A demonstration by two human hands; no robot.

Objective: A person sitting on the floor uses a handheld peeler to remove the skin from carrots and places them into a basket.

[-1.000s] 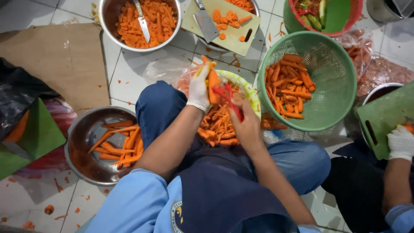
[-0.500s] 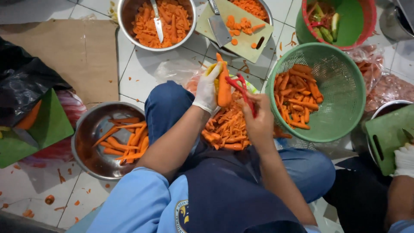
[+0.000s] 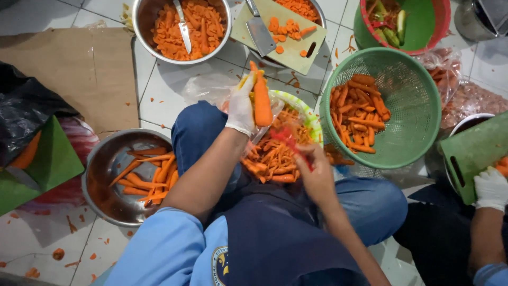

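My left hand (image 3: 241, 108), in a white glove, holds an orange carrot (image 3: 261, 98) upright above my lap. My bare right hand (image 3: 313, 172) grips a red peeler (image 3: 290, 140), which is blurred and sits just below and to the right of the carrot. Under both hands lies a heap of carrot peelings (image 3: 272, 159) on a green and white plate (image 3: 309, 116) lined with clear plastic.
A green basket (image 3: 418, 106) of peeled carrots stands right. A steel bowl (image 3: 103, 164) with carrot sticks lies left. Ahead are a steel bowl (image 3: 142, 24) of sliced carrot with a knife, and a cutting board (image 3: 283, 47) with a cleaver. Another person's gloved hand (image 3: 492, 188) touches a green board (image 3: 471, 151).
The view shifted a little. My right hand with the peeler has slid down away from the carrot toward the peelings. My left hand still holds the carrot upright.
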